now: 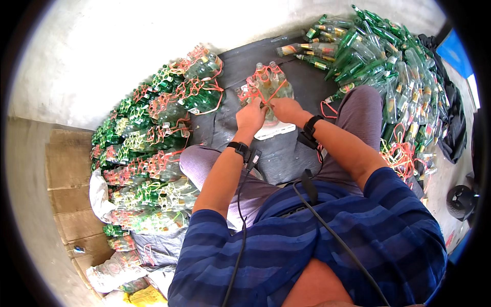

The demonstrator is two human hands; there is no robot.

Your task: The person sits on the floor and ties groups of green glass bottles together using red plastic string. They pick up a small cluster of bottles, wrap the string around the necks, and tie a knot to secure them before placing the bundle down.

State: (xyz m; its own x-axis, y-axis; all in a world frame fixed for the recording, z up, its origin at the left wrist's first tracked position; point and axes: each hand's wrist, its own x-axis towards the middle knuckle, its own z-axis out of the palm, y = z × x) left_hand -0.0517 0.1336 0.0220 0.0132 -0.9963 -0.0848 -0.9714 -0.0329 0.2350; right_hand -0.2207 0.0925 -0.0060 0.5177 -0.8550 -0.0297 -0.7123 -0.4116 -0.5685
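A bundle of clear glass bottles [282, 90] stands upright before me on a white board or tray, with red plastic strapping [277, 96] laced around the necks. At the bundle's near left edge, my left hand [251, 115] pinches the strapping among the bottle necks. My right hand [287, 110] is close beside it, its fingers closed on the strapping at the near side. The fingertips of both hands are nearly together and partly hidden. Below the bundle, the near edge of the white board [275, 131] shows on the dark mat.
Rows of strapped green and clear bottles [161, 103] stand at the left by the wall. A loose heap of bottles [383, 57] lies at the right, with tangled strapping [402, 157] nearer me. A dark mat [211, 128] covers the floor. Cables run from both wrist straps.
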